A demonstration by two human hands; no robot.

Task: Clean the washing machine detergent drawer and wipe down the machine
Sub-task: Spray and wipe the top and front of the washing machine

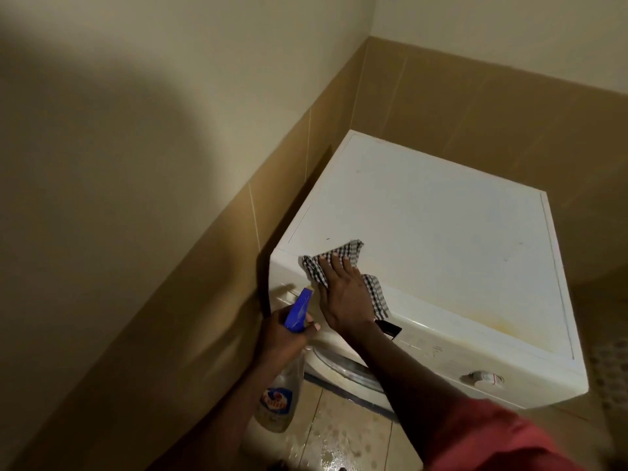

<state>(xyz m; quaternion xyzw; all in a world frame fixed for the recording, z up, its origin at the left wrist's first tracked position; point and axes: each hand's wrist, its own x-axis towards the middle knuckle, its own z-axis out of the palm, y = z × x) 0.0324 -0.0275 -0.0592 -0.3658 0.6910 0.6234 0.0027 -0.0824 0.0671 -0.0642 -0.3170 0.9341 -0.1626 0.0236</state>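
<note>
A white front-loading washing machine (441,232) stands in the corner of a tiled room. My right hand (343,294) lies flat on a black-and-white checked cloth (339,254), pressing it onto the front left corner of the machine's top. My left hand (282,334) grips a clear spray bottle (278,399) with a blue trigger head (299,309), held in front of the machine's upper left front. The detergent drawer area sits behind the bottle and my hands and is mostly hidden. A yellowish stain (489,322) marks the top near the front edge.
Tan tiled walls (190,283) close in on the left and behind the machine. A control knob (481,377) sits at the right of the front panel. The door's rim (346,367) shows under my right forearm. The floor tiles (339,443) below look wet.
</note>
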